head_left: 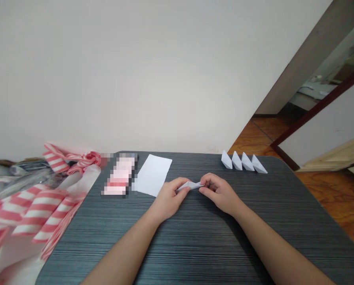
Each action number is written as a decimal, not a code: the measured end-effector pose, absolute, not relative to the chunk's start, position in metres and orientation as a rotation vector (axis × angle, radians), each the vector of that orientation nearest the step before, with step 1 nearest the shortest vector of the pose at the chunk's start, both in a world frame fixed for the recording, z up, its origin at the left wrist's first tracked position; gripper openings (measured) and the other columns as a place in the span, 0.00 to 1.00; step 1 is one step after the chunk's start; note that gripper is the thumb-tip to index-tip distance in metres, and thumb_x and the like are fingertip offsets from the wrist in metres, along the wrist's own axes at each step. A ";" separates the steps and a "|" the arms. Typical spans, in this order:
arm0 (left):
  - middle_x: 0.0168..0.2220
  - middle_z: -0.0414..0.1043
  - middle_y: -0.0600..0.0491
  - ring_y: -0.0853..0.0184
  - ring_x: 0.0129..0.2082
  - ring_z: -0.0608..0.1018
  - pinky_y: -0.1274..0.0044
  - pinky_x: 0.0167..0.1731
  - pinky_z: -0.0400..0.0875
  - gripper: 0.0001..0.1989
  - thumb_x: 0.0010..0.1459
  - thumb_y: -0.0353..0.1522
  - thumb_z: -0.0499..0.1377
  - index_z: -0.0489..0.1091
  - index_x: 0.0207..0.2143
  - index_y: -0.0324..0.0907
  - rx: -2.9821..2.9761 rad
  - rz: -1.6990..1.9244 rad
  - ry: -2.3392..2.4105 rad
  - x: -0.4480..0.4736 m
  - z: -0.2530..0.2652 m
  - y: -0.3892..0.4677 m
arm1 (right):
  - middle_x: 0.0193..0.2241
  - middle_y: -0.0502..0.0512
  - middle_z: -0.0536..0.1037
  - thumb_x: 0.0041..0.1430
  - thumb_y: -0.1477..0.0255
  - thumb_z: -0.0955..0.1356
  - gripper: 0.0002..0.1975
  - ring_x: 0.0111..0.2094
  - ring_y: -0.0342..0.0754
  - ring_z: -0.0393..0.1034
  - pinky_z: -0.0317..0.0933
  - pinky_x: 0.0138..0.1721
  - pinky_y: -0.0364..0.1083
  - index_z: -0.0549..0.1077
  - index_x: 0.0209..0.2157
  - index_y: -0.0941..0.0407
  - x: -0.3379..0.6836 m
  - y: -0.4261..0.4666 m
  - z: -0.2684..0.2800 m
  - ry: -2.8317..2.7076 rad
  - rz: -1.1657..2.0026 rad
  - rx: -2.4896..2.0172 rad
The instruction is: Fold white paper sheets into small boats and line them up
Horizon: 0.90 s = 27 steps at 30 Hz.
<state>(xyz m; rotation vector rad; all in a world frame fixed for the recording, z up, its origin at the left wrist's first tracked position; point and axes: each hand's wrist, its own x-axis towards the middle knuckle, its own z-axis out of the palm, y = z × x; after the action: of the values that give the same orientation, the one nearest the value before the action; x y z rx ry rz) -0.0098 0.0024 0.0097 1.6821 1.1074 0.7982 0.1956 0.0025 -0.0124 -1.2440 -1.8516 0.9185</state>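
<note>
White folded paper (191, 185) is held by both hands over the table's middle.
One end is pinched between left hand (167, 198) fingers and thumb, the other by the right hand (221, 194). Beyond, four pointed, creased origami pieces (247, 162) are lined up at right and a flat paper sheet (153, 174) is laid at left, on the dark, streaked table (177, 249); red-and-white striped cloth (43, 209) is heaped beside it.

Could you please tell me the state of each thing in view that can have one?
Left hand: closed on the small paper.
Right hand: pinching its other end.
Small paper: folded, held between both hands.
White paper: lying flat, unfolded.
Four paper shapes: folded, standing in a row.
Striped cloth: rumpled.
Pixelated item: blurred, cannot tell.
</note>
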 end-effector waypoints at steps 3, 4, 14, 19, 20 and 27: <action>0.33 0.72 0.52 0.69 0.27 0.70 0.81 0.24 0.62 0.13 0.58 0.37 0.50 0.70 0.40 0.42 1.669 0.793 1.104 -0.010 0.010 0.002 | 0.30 0.51 0.69 0.55 0.70 0.67 0.05 0.25 0.42 0.61 0.56 0.25 0.42 0.70 0.36 0.55 0.196 0.003 -0.012 -1.881 0.901 -1.243; 0.32 0.71 0.53 0.69 0.27 0.70 0.81 0.24 0.62 0.13 0.58 0.37 0.50 0.70 0.40 0.42 1.665 0.792 1.103 -0.010 0.010 0.002 | 0.30 0.52 0.69 0.56 0.71 0.66 0.05 0.26 0.43 0.62 0.56 0.26 0.42 0.70 0.36 0.55 0.196 0.003 -0.011 -1.888 0.892 -1.235; 0.26 0.69 0.55 0.71 0.23 0.69 0.81 0.23 0.61 0.11 0.55 0.36 0.54 0.71 0.35 0.40 1.674 0.704 1.012 -0.010 0.007 0.002 | 0.29 0.52 0.70 0.59 0.72 0.64 0.06 0.29 0.45 0.64 0.57 0.31 0.44 0.70 0.28 0.56 0.190 0.000 0.000 -1.958 0.821 -1.183; 0.20 0.66 0.56 0.72 0.20 0.68 0.81 0.21 0.60 0.14 0.56 0.39 0.53 0.72 0.31 0.38 1.647 0.676 1.057 -0.011 0.007 0.002 | 0.29 0.53 0.71 0.59 0.72 0.64 0.07 0.29 0.45 0.65 0.58 0.31 0.44 0.70 0.28 0.56 0.189 -0.001 0.002 -1.965 0.862 -1.163; 0.19 0.66 0.56 0.72 0.20 0.68 0.81 0.21 0.60 0.14 0.57 0.39 0.53 0.72 0.31 0.39 1.638 0.671 1.056 -0.011 0.007 0.002 | 0.30 0.53 0.72 0.59 0.72 0.63 0.07 0.30 0.45 0.65 0.58 0.32 0.44 0.71 0.29 0.56 0.189 -0.001 0.001 -1.965 0.864 -1.156; 0.17 0.64 0.57 0.73 0.18 0.66 0.82 0.21 0.60 0.16 0.57 0.40 0.52 0.73 0.31 0.38 1.586 0.686 1.085 -0.013 0.008 0.005 | 0.26 0.51 0.73 0.58 0.71 0.65 0.08 0.23 0.43 0.65 0.59 0.25 0.42 0.70 0.40 0.56 0.192 -0.002 -0.012 -1.855 0.778 -1.260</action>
<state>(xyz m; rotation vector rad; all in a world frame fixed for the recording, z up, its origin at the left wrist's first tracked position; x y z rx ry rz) -0.0125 0.0049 0.0075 1.5863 1.0846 0.6857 0.1917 -0.0019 -0.0122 -1.2595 -1.8555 0.7782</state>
